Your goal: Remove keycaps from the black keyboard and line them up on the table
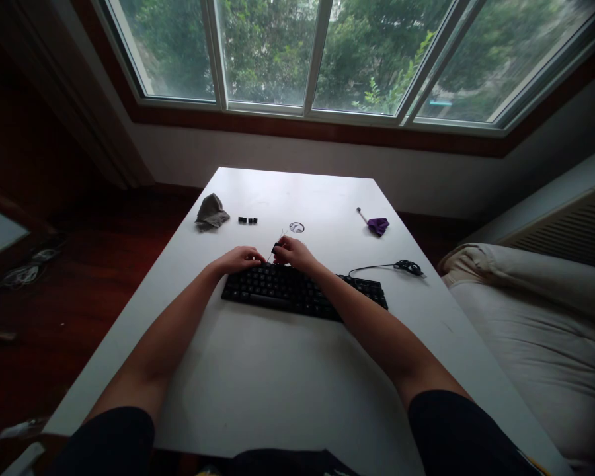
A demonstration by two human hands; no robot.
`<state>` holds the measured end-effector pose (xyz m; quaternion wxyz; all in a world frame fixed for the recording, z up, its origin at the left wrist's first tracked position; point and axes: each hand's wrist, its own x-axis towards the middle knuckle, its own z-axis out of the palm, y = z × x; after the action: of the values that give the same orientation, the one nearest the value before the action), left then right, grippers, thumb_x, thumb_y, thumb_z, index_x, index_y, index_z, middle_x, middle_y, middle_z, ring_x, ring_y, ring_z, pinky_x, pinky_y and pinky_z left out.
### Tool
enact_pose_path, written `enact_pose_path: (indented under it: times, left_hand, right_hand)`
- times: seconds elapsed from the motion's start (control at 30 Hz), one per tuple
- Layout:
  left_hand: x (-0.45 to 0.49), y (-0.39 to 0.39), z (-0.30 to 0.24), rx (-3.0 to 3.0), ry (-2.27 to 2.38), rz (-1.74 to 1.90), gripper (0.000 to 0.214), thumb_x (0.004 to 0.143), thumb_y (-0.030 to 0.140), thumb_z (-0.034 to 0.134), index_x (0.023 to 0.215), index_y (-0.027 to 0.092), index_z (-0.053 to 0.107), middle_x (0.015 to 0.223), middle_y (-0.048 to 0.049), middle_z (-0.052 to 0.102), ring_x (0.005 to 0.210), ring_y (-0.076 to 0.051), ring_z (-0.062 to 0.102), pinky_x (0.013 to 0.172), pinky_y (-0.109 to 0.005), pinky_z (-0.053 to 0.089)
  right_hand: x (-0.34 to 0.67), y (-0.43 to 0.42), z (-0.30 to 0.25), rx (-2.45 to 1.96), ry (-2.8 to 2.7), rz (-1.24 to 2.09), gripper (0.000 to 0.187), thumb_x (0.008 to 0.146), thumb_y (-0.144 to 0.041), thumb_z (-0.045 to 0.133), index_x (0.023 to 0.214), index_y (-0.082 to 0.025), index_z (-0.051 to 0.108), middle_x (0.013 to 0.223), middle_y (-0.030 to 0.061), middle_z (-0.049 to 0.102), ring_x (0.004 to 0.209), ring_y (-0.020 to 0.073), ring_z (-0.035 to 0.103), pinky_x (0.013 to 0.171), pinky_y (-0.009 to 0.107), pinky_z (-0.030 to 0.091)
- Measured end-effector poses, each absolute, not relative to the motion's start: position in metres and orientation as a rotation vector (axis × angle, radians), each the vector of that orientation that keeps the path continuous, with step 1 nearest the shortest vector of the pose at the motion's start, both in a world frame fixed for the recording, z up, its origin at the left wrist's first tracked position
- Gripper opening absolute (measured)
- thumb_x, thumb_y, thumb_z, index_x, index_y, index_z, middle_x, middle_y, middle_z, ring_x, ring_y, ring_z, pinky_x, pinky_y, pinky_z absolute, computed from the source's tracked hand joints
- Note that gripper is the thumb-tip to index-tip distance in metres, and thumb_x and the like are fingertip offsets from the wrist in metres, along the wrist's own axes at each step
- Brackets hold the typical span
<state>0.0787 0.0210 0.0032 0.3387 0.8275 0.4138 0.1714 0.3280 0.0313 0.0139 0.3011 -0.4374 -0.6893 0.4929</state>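
Note:
A black keyboard [297,292] lies across the middle of the white table [277,383]. My left hand [238,259] rests curled on the keyboard's far left edge, fingers pressed down on the keys. Just to its right, my right hand [293,252] is closed in a pinch on a small dark tool with a thin wire, a keycap puller [276,248], held over the top row. Three loose black keycaps [248,220] sit in a row farther back on the table.
A grey cloth [211,213] lies at the table's back left. A small round ring-like object [296,227] sits beyond my hands. A purple brush [375,224] is at the back right. The keyboard's coiled cable [407,267] lies right. A cushioned seat [540,317] borders the table.

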Motion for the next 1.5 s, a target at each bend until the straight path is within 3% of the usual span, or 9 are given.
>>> enact_pose_path:
  times: [0.2, 0.33, 0.57, 0.73, 0.9, 1.1, 1.27, 1.5]
  left_hand:
    - [0.085, 0.021, 0.002, 2.137, 1.159, 0.51, 0.03, 0.088, 0.04, 0.062, 0.105, 0.025, 0.08, 0.098, -0.0042, 0.072, 0.088, -0.02, 0.064, 0.082, -0.03, 0.049]
    - [0.092, 0.017, 0.004, 2.126, 1.153, 0.565, 0.025, 0.084, 0.034, 0.063, 0.1, 0.023, 0.078, 0.101, -0.0039, 0.073, 0.092, -0.021, 0.066, 0.083, -0.031, 0.051]
    - [0.108, 0.008, 0.012, 2.214, 1.13, 0.592, 0.022, 0.086, 0.039, 0.067, 0.098, 0.024, 0.078, 0.099, -0.0042, 0.073, 0.088, -0.02, 0.067, 0.083, -0.031, 0.052]
    - [0.118, 0.008, 0.013, 2.155, 1.143, 0.736, 0.024, 0.092, 0.04, 0.063, 0.101, 0.023, 0.077, 0.101, -0.0051, 0.072, 0.087, -0.018, 0.067, 0.078, -0.03, 0.051]
    - [0.124, 0.007, 0.014, 2.069, 1.126, 0.772, 0.023, 0.091, 0.039, 0.064, 0.103, 0.021, 0.074, 0.1, -0.004, 0.074, 0.086, -0.017, 0.066, 0.077, -0.031, 0.05]
    - [0.132, 0.002, 0.018, 2.01, 1.092, 0.873, 0.043, 0.088, 0.038, 0.07, 0.127, 0.022, 0.062, 0.099, -0.0036, 0.075, 0.082, -0.016, 0.066, 0.077, -0.03, 0.049]
    - [0.138, -0.008, 0.028, 2.189, 1.029, 0.889, 0.026, 0.091, 0.032, 0.067, 0.114, 0.023, 0.066, 0.099, -0.0029, 0.073, 0.083, -0.015, 0.065, 0.076, -0.03, 0.05]
    - [0.144, -0.01, 0.027, 2.521, 1.017, 0.826, 0.017, 0.094, 0.024, 0.064, 0.109, 0.027, 0.072, 0.1, -0.0035, 0.07, 0.091, -0.018, 0.064, 0.086, -0.034, 0.052]
  right_hand:
    - [0.327, 0.011, 0.024, -0.996, -2.211, 0.733, 0.007, 0.093, -0.03, 0.064, 0.095, -0.024, 0.067, 0.085, 0.002, 0.075, 0.076, 0.0173, 0.069, 0.072, 0.027, 0.046]
    - [0.325, 0.001, 0.027, -1.023, -2.258, 0.598, 0.011, 0.096, -0.033, 0.061, 0.097, -0.024, 0.067, 0.094, 0.0045, 0.076, 0.082, 0.0194, 0.069, 0.074, 0.027, 0.044]
    - [0.328, 0.004, 0.015, -1.09, -1.95, 0.92, 0.01, 0.095, -0.035, 0.058, 0.095, -0.025, 0.061, 0.081, -0.0015, 0.073, 0.078, 0.0182, 0.073, 0.073, 0.028, 0.053]
    - [0.328, 0.012, 0.006, -1.049, -1.547, 1.244, 0.026, 0.092, -0.05, 0.058, 0.093, -0.024, 0.052, 0.081, -0.0015, 0.069, 0.072, 0.0168, 0.074, 0.061, 0.027, 0.059]
    - [0.331, 0.009, 0.009, -1.033, -1.553, 1.144, 0.028, 0.091, -0.051, 0.06, 0.094, -0.024, 0.054, 0.082, -0.0008, 0.068, 0.072, 0.0171, 0.074, 0.057, 0.025, 0.061]
    - [0.341, 0.011, 0.014, -1.075, -1.447, 1.199, 0.028, 0.092, -0.05, 0.061, 0.093, -0.023, 0.052, 0.078, -0.0003, 0.069, 0.065, 0.0166, 0.074, 0.06, 0.028, 0.063]
    - [0.346, 0.016, 0.013, -1.13, -1.345, 1.328, 0.027, 0.09, -0.046, 0.064, 0.092, -0.022, 0.052, 0.07, -0.0017, 0.066, 0.062, 0.0176, 0.073, 0.058, 0.03, 0.064]
    - [0.352, 0.011, 0.016, -1.182, -1.504, 1.135, 0.017, 0.093, -0.039, 0.058, 0.09, -0.022, 0.055, 0.07, -0.0013, 0.069, 0.06, 0.0164, 0.073, 0.056, 0.025, 0.062]
